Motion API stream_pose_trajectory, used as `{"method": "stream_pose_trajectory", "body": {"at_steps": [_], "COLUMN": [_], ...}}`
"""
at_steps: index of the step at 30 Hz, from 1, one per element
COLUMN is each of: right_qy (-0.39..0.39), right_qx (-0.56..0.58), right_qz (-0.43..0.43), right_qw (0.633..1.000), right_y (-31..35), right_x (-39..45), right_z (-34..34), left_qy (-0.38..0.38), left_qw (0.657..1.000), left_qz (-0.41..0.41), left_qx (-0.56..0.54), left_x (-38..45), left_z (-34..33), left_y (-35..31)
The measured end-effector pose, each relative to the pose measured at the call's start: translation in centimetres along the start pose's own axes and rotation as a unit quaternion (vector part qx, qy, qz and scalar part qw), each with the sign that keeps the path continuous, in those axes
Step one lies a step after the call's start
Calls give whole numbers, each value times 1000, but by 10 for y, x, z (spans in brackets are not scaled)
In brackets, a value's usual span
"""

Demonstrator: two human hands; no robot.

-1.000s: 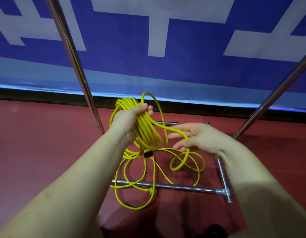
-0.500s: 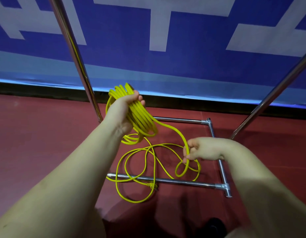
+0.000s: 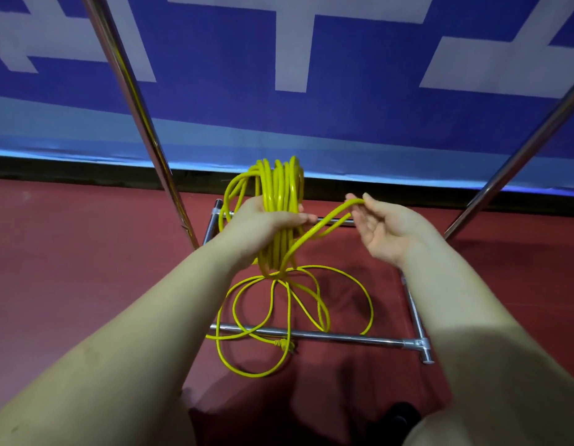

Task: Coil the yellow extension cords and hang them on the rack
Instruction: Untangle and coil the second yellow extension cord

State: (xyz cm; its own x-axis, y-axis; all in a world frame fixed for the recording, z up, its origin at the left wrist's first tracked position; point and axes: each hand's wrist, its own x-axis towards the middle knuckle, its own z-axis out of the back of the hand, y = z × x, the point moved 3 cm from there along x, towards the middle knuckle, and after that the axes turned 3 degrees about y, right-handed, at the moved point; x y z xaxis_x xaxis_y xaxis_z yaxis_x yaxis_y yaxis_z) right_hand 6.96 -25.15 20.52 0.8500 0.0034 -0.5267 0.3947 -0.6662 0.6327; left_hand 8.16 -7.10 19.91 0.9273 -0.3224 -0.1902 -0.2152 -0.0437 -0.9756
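My left hand [image 3: 266, 220] grips the cord [image 3: 281, 194] coil; right hand [image 3: 380, 225] pinches a fresh loop beside it. Slack lies on floor over rack [image 3: 343, 338] base. Cord looks light, floppy; grab near coil.

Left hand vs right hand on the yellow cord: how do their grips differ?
The left hand wraps its fingers round the whole coiled bundle; the right hand pinches just one loop of cord at its fingertips. The left hand shows its back, the right hand its palm. The left hand sits at the coil's middle, the right hand off to its side. Both hold the same yellow extension cord.
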Motion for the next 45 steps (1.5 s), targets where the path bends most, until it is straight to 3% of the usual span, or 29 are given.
{"method": "stream_pose_trajectory", "body": {"at_steps": [5, 9, 12, 14, 16, 18, 21, 24, 29, 34, 36, 39, 45], "right_qy": [-30, -36, -19, -10, -27, -25, 43, 49, 49, 16, 1, -9, 117], "right_qx": [91, 116, 64, -63, -263, -416, -549, -619, -570, -470, -495, -587, -664], "right_qz": [9, 13, 22, 37, 78, 123, 171, 232, 273, 293, 314, 364, 189], "right_qw": [995, 992, 998, 997, 961, 901, 817, 749, 773, 833, 810, 723, 714], "right_y": [-4, -6, -5, -5, -5, -10, -29, -44, -55, -62, -64, -63, -52], "right_x": [9, 10, 10, 10, 7, 2, -1, -1, 0, 0, 1, 0, -2], "right_z": [0, -2, -4, -6, -8, -14, -22, -26, -31, -33, -34, -36, -34], "left_qy": [47, 99, 88, 55, 8, -41, -84, -93, -113, -119, -122, -125, -179], "left_qw": [998, 994, 995, 997, 995, 987, 975, 959, 949, 950, 949, 948, 956], "left_qz": [25, 36, 37, 33, 28, 25, 29, 49, 60, 48, 47, 55, 20], "left_qx": [22, -40, -21, -42, -98, -155, -206, -262, -289, -284, -286, -288, -230], "left_x": [-3, -5, -4, -3, 1, 5, 11, 14, 15, 13, 13, 15, 11], "left_z": [-3, -14, -17, -16, -12, -6, 4, 6, 10, 9, 7, 9, 13], "left_y": [6, 7, 9, 9, 8, 9, 11, 14, 15, 13, 13, 13, 6]}}
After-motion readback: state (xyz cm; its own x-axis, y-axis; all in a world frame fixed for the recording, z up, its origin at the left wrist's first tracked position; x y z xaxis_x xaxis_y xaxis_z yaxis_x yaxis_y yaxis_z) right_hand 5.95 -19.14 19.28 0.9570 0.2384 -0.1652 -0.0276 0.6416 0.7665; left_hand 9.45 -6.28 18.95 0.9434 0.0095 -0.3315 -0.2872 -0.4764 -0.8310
